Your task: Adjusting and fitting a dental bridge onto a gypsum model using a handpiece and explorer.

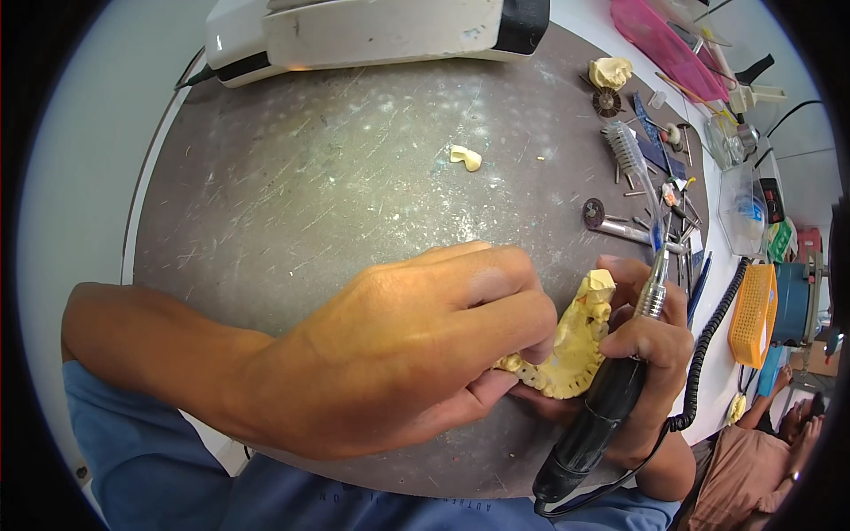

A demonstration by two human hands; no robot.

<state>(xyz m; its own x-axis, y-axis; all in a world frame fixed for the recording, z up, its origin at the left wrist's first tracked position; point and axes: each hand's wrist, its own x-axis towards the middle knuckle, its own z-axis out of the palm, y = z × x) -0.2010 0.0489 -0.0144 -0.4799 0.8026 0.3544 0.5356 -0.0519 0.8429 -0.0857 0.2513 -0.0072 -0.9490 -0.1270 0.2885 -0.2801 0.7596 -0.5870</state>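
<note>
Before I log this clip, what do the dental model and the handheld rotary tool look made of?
Dental model: probably plaster, matte, pale yellow and chalky-looking. Rotary tool: dull black body, likely plastic or rubber; its front end is shiny, ribbed, apparently metal.

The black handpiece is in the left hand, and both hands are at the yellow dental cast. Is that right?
Not quite: the head view shows the black handpiece in the right hand, not the left hand. Both hands are indeed at the yellow dental cast.
</note>
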